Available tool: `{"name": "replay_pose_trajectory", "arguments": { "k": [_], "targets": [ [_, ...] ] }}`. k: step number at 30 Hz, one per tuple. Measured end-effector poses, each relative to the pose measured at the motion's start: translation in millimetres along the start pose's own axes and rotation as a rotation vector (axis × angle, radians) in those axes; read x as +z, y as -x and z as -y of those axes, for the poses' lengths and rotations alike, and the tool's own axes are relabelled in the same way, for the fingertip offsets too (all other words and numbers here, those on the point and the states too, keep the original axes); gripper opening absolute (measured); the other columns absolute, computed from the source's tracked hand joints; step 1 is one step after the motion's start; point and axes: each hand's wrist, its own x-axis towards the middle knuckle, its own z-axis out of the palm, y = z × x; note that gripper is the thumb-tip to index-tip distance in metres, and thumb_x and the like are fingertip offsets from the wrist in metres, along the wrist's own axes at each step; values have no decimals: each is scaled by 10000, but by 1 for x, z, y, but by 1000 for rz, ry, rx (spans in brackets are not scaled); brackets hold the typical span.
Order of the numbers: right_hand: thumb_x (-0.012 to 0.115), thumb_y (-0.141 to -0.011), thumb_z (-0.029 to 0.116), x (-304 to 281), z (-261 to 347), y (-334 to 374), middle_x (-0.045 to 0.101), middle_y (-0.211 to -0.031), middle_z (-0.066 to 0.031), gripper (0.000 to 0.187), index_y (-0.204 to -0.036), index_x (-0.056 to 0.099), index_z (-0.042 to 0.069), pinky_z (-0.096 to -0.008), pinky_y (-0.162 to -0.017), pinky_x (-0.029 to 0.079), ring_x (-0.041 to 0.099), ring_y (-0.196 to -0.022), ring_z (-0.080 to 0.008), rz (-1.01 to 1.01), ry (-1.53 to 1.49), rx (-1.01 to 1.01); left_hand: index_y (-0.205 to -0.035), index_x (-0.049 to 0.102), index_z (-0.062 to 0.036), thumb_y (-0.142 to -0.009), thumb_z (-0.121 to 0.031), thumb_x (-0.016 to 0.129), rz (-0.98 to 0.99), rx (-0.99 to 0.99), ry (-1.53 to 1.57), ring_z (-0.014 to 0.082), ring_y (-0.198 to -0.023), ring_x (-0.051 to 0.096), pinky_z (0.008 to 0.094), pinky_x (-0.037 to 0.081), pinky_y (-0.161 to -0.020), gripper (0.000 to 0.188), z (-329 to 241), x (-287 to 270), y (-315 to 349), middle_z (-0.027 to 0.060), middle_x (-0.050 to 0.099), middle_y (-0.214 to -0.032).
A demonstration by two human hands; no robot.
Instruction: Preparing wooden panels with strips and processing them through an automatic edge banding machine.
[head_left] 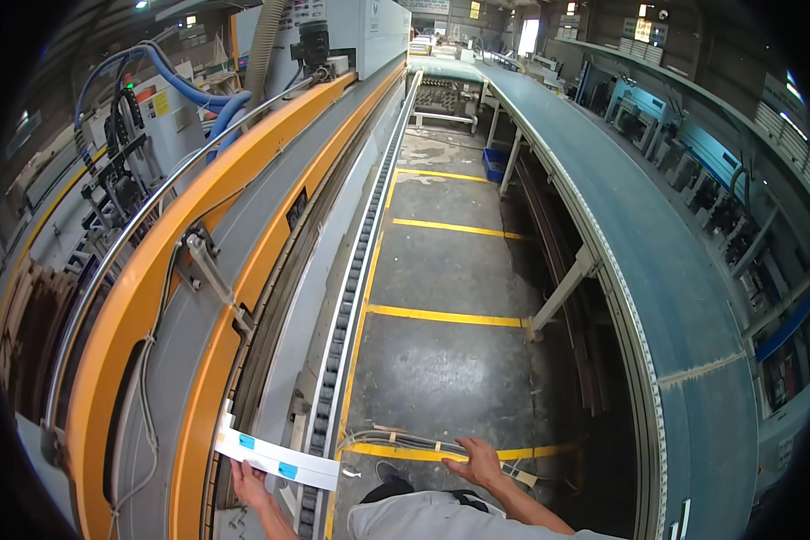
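Observation:
A narrow white panel with two blue patches lies across the side of the orange-framed machine and the roller track. My left hand grips its near edge toward the left end, some fingers hidden by the panel. The panel's left end meets the machine's orange rail, and its right end reaches over the rollers. Off to the right, in front of my body, my right hand is held above the floor with its fingers apart and nothing in it.
The orange-framed machine runs along the left, beside a roller track. On the right stretches a long green belt conveyor on legs. Yellow lines mark the floor between, where cables lie. A blue bin sits farther off.

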Motion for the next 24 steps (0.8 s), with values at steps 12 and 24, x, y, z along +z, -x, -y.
{"name": "replay_pose_trajectory", "arguments": {
  "k": [12, 24],
  "targets": [
    [733, -773, 517, -10, 14, -59, 651, -1157, -206, 633, -1219, 655, 76, -450, -926, 498, 620, -1072, -387, 65, 73, 136, -1462, 455, -109, -1008, -124, 517, -6, 26, -7, 184, -895, 673, 302, 541, -746, 459, 8, 95, -14, 90, 662, -1145],
    [730, -775, 518, -27, -28, -131, 660, -1126, -205, 620, -1196, 661, 68, -447, -913, 500, 627, -1055, -383, 99, 18, 204, -1468, 446, -113, -1001, -115, 519, 9, 34, -12, 182, -877, 670, 308, 537, -743, 473, 19, 183, -45, 92, 666, -1126]
  ]
}}
